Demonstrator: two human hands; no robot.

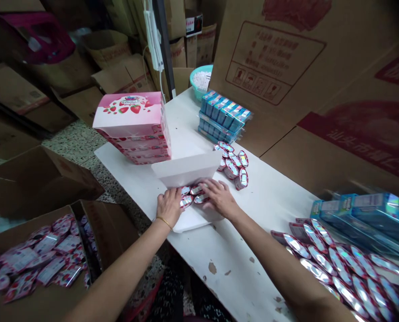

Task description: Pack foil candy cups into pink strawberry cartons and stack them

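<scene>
An open white carton (189, 170) sits on the white table with its lid raised. Several foil-lidded oval cups (186, 202) with pink-red rims lie inside it. My left hand (170, 206), wearing a thin bracelet, closes its fingers against the cups at the carton's left side. On the right side, my right hand (219, 197) bends its fingers over other cups, partly hiding them. Just behind the carton's right end stands a small cluster of similar cups (232, 167). Many more of these cups (340, 259) spread over the table at the right.
A pile of pink strawberry-print boxes (132, 129) stands at the table's left edge. Blue packs (222, 116) and a turquoise basin (199, 80) are at the back. More blue packs (367, 219) lie right. Big cartons (286, 58) wall the right side. A floor carton (28, 306) holds printed packets.
</scene>
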